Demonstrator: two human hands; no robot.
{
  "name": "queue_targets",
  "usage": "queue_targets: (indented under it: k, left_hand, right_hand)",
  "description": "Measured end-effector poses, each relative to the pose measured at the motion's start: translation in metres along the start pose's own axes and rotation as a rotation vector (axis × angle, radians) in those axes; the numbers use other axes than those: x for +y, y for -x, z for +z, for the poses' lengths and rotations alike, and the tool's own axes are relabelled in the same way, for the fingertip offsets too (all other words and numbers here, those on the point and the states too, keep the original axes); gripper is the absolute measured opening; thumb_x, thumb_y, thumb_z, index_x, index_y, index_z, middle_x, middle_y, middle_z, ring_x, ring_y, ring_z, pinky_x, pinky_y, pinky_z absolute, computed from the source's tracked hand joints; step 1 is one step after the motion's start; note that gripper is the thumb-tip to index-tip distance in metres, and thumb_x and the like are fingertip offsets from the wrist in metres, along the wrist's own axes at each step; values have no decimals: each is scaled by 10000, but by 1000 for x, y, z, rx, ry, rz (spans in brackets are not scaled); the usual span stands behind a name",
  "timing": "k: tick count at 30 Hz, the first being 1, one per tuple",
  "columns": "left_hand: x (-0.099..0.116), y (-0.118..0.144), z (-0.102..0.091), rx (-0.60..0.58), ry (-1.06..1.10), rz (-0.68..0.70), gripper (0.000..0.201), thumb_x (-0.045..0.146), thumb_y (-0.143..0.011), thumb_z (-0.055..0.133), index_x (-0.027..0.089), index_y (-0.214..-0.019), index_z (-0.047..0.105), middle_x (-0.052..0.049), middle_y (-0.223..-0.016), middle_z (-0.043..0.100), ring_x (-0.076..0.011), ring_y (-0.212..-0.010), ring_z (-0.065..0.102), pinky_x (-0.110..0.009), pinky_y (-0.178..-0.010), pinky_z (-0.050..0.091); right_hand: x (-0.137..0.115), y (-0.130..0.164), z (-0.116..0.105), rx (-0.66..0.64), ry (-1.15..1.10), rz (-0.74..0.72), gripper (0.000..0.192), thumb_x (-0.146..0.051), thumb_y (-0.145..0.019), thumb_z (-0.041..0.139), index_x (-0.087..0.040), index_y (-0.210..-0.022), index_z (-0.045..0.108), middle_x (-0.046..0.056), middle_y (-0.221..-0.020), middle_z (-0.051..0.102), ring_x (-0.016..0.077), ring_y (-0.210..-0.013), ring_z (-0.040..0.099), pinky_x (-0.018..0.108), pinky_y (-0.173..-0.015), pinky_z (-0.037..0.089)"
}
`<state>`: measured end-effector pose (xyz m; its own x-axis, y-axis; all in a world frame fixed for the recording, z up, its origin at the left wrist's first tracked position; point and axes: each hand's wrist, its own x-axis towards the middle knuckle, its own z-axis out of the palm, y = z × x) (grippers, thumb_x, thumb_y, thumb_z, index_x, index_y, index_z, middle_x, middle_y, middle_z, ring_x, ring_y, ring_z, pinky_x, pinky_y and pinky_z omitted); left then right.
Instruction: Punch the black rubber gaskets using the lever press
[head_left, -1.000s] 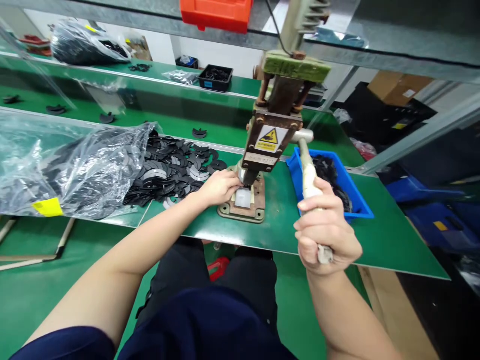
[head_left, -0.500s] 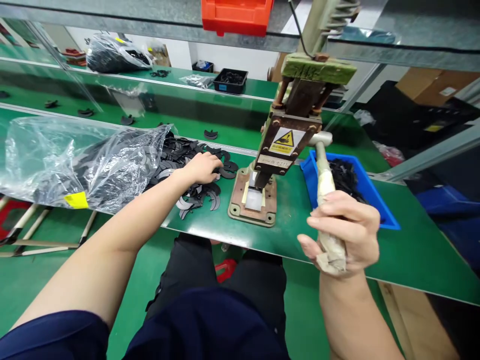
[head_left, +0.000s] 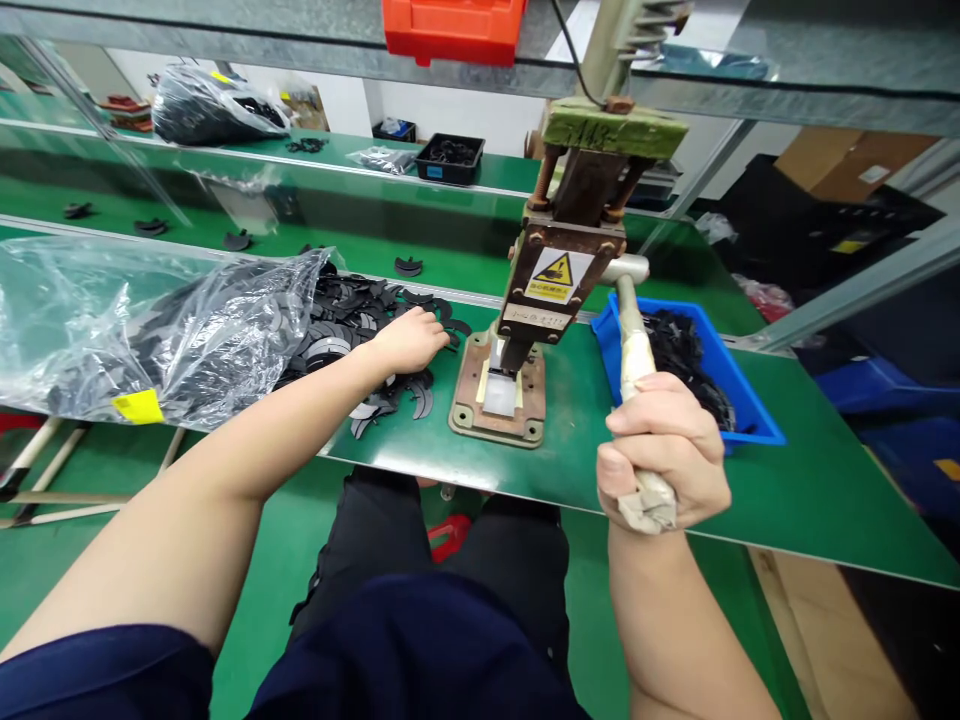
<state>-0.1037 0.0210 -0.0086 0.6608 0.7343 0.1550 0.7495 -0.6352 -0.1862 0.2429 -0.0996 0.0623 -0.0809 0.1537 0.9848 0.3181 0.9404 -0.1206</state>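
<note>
A clear bag (head_left: pixel 142 335) spills black parts (head_left: pixel 352 325) left of the press (head_left: pixel 540 300); a blue bin (head_left: pixel 697 370) sits right. The left hand (head_left: pixel 409 340) rests, fingers curled, on the parts; the right hand (head_left: pixel 664 455) grips the cloth-wrapped lever (head_left: pixel 634 370).

The left hand (head_left: pixel 411 340) rests palm down on a heap of flat black crescent-shaped parts (head_left: pixel 352 330) that spills from a crumpled clear plastic bag (head_left: pixel 150 330) onto the green workbench (head_left: pixel 787 500). The right hand (head_left: pixel 664 455) is closed around the cloth-wrapped lever handle (head_left: pixel 637 400) of a brown metal hand press (head_left: pixel 559 270) bearing a yellow warning label. Just right of the press stands a blue plastic bin (head_left: pixel 750 405) holding more black parts, and an orange plastic crate (head_left: pixel 454 28) sits on the shelf above.
</note>
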Motion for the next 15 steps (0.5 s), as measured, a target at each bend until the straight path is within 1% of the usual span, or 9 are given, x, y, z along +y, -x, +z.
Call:
queue_targets:
  k: [2, 4, 6, 9, 12, 15]
  left_hand:
    - [3, 13, -6, 88, 39, -21, 291, 253, -1034, 528, 186, -1094, 805, -166, -1056, 748, -310, -1020, 648, -449, -876, 433]
    - [11, 24, -12, 161, 109, -63, 332, 321, -1074, 500, 220, -1165, 803, -150, -1126, 746, -302, -1048, 662, -431, -870, 454]
    - [24, 32, -15, 190, 230, -118, 353, 365, -1096, 481, 232, -1235, 777, -123, -1127, 758, -273, -1023, 691, -393, -851, 479]
    - [47, 36, -18, 182, 478, -192, 342, 407, -1098, 492, 223, -1263, 728, -72, -1062, 778, -214, -898, 718, -328, -789, 501]
    - [65, 30, -14, 170, 750, -264, 340, 474, -1079, 529, 209, -1191, 712, -37, -918, 764, -179, -757, 696, -295, -722, 511]
    - [76, 18, -3, 208, 1030, -415, 337, 533, -1036, 605, 209, -998, 691, -16, -774, 725, -167, -691, 690, -278, -681, 537]
  right_hand:
    - [-2, 0, 2, 24, -2, 30, 239, -311, -903, 713, -220, -706, 615, -14, -840, 661, 129, -742, 626, 492, -908, 593]
    - [-4, 1, 3, 38, -7, 52, 248, -307, -915, 708, -212, -707, 612, -12, -843, 654, 125, -755, 626, 493, -919, 589]
    - [-6, 1, 4, 31, -3, 61, 254, -310, -923, 702, -205, -714, 601, -10, -850, 645, 123, -772, 627, 495, -927, 592]
    - [-7, 2, 4, 29, 7, 68, 249, -320, -929, 691, -210, -734, 583, -18, -857, 635, 119, -789, 629, 491, -951, 595]
    - [-7, 3, 5, 41, -6, 72, 234, -310, -931, 689, -218, -746, 580, -20, -862, 629, 120, -792, 624, 488, -972, 589]
    - [-8, 3, 7, 61, -21, 90, 230, -315, -930, 696, -225, -746, 591, -22, -858, 631, 123, -789, 625, 482, -979, 583]
